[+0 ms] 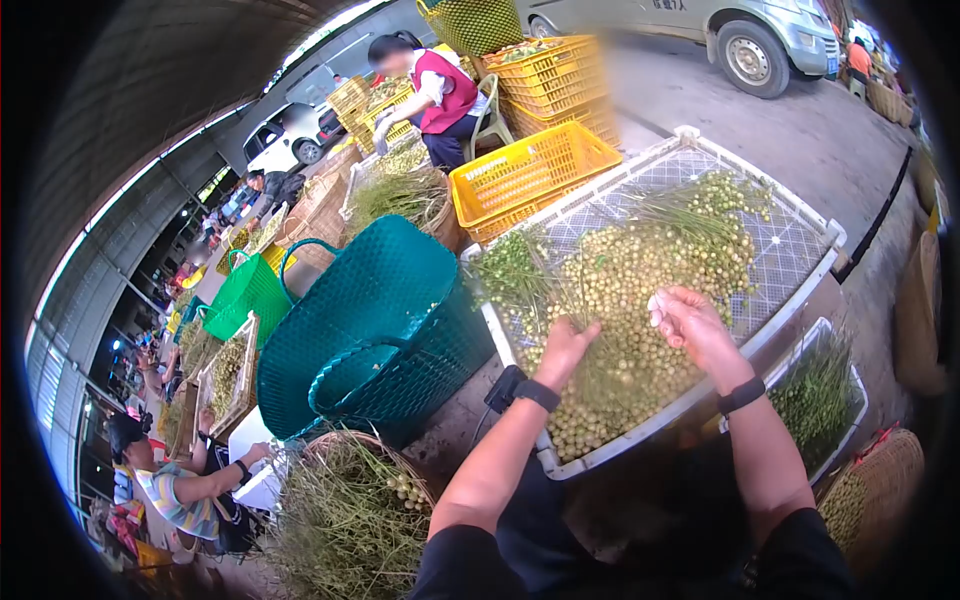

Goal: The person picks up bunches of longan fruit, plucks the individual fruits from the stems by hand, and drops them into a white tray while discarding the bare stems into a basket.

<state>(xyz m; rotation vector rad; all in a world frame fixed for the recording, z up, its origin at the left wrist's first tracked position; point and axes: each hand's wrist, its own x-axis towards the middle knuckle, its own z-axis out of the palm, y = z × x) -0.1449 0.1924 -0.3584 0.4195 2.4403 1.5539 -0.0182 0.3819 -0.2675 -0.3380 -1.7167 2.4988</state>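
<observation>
A white plastic mesh tray (780,215) lies in front of me. Heaped in it are small round yellowish fruits (640,270), longan-like, some loose and some on thin green stems. My left hand (567,352) is low over the left part of the heap, fingers curled among blurred stems; what they hold is hidden. Above the heap, to the right, my right hand (693,325) is closed in a pinch. Something small and white shows at its fingertips, too small to name. Both wrists wear dark bands.
A large teal woven basket (350,300) stands left of the tray. A yellow crate (530,175) is beyond it. Bare stems fill a basket (350,510) at lower left. Greens lie in another tray (820,400) at right. Co-workers sit at left and far ahead; a van (690,30) is parked behind.
</observation>
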